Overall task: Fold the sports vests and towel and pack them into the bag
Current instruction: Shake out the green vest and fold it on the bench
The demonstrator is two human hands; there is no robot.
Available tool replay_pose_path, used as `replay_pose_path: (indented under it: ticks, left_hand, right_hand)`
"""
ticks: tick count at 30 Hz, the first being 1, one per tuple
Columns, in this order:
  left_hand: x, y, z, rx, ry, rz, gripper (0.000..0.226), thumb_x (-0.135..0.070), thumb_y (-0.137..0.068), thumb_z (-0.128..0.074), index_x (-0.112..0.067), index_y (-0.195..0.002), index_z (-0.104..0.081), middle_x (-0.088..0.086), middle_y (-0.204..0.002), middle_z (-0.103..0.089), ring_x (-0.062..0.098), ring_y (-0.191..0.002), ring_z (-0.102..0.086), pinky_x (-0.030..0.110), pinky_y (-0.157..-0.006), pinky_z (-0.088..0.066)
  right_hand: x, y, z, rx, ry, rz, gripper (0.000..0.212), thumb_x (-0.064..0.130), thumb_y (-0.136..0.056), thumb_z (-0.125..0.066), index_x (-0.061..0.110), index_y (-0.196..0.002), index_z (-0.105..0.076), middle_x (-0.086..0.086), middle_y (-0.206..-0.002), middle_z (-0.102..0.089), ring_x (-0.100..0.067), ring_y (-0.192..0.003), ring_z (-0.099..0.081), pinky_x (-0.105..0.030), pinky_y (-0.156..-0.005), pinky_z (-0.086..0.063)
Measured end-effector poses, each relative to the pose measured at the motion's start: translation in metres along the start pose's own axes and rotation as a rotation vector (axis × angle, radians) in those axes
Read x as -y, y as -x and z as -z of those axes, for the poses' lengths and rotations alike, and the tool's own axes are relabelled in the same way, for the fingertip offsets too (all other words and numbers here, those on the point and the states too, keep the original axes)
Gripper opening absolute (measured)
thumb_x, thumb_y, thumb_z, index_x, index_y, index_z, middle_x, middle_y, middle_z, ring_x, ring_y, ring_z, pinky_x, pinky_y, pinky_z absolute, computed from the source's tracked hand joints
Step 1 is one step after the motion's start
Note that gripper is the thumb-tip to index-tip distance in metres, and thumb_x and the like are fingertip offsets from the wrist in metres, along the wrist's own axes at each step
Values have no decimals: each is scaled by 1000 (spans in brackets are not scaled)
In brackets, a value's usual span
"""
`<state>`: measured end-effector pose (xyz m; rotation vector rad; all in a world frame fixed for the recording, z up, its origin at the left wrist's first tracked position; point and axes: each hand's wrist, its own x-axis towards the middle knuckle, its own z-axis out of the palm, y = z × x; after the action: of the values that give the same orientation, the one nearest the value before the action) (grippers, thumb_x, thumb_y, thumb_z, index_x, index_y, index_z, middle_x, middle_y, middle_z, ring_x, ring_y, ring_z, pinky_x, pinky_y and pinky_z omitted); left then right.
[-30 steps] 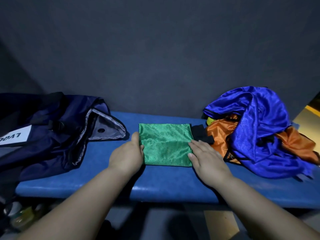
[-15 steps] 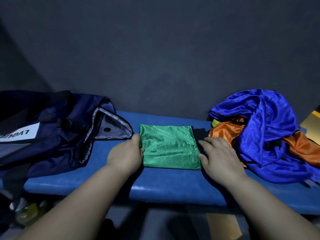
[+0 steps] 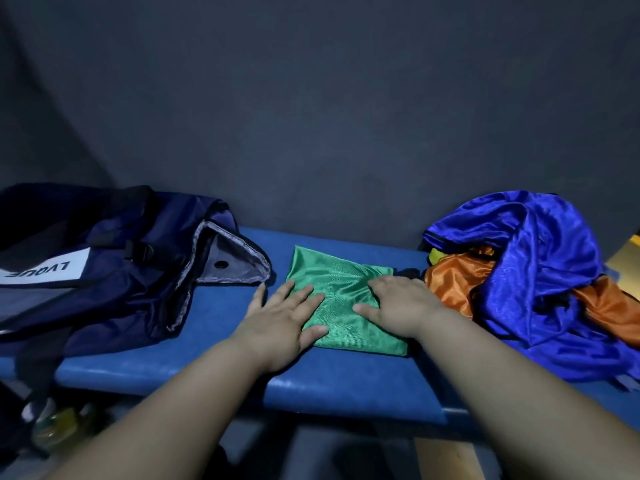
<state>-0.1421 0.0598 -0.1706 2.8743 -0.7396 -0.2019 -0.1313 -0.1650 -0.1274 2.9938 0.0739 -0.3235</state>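
I'm pressing my flat left hand [image 3: 277, 323] on the limp, slippery green vest [image 3: 360, 337]; right hand [image 3: 398, 303] grasping or flat, I cannot tell; I'm favouring lifting by its side edges.

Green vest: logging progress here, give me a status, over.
Left hand flat on green vest. Right hand on its right side, grip unclear. Nothing between vest and open bag.

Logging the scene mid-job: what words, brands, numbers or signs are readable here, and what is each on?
"LVQUE": upside down on the white label of the navy bag; end letters dim.
Bottles at lower left: labels too blurred to read.
Green vest, blue vest, orange vest: no print visible.
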Motion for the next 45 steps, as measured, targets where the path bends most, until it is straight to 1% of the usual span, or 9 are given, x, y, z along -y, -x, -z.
replay_pose_path:
  ticks: [3,8,15,21,25,32,36,41,45]
  left_hand:
    - [0,-1,6,-74,-37,13,60,-58,-99,-22,-36,-154,-11,-10,-163,0,16,-149,10,45,-119,8]
    - [-9,-3,13,-227,40,-43,50,-23,-101,-35,-33,-149,-30,-11,-162,-12,15,-149,-1,34,-119,-3]
    - [-33,2,-2,-4,37,-64,68,-61,-98,-23,-28,-156,-7,-9,-163,3,14,-149,11,41,-121,6]
    - [-31,1,-8,75,-22,-54,76,-68,-94,-19,-30,-155,6,-13,-161,16,12,-147,21,49,-119,11]
    - [-28,-1,-4,117,-47,-64,77,-71,-92,-18,-33,-153,9,-14,-160,19,14,-145,26,52,-117,13]
    - [-14,-11,4,160,-22,-90,86,-78,-84,-26,-39,-153,7,-15,-160,18,15,-144,28,54,-117,12]
    - [-15,-11,10,171,-1,-84,86,-74,-87,-37,-38,-154,4,-13,-161,16,16,-146,24,50,-118,11]
    - [-22,-13,15,-71,116,111,74,-62,-95,-34,-21,-154,-16,4,-158,-23,26,-144,-18,37,-115,-17]
    - [-32,-24,11,-181,217,320,52,-49,-99,-40,-10,-134,-43,14,-134,-49,33,-124,-42,39,-102,-34]
  right_hand:
    - [9,15,12,81,133,-71,81,80,-84,-30,16,-128,-55,-7,-134,-53,-29,-124,-48,-43,-100,-35]
    - [17,47,26,219,184,-113,68,67,-94,-34,9,-117,-62,-11,-126,-60,-31,-115,-57,-36,-90,-45]
    - [14,53,2,-238,-69,19,36,42,-101,-36,19,-123,-54,-4,-124,-57,-25,-121,-48,-35,-94,-41]
    - [2,25,-28,10,-209,172,79,70,-90,-15,27,-156,-6,7,-163,2,-9,-149,8,-37,-122,1]
    - [-4,27,-35,25,-252,69,110,84,-61,4,26,-155,5,9,-162,13,-7,-147,16,-39,-121,9]
    - [8,50,-46,47,-255,-149,104,83,-76,-6,17,-155,9,1,-162,15,-15,-148,19,-48,-120,11]
    - [9,63,-44,48,-266,-183,95,78,-85,-16,18,-156,5,-1,-164,6,-18,-150,7,-49,-120,4]
    - [-18,64,-36,-377,-553,-252,62,49,-97,-43,14,-148,-35,-9,-147,-44,-28,-135,-38,-36,-111,-29]
    - [-31,51,-31,-197,-538,-341,56,41,-95,-56,14,-143,-43,-11,-142,-46,-28,-126,-48,-34,-100,-41]
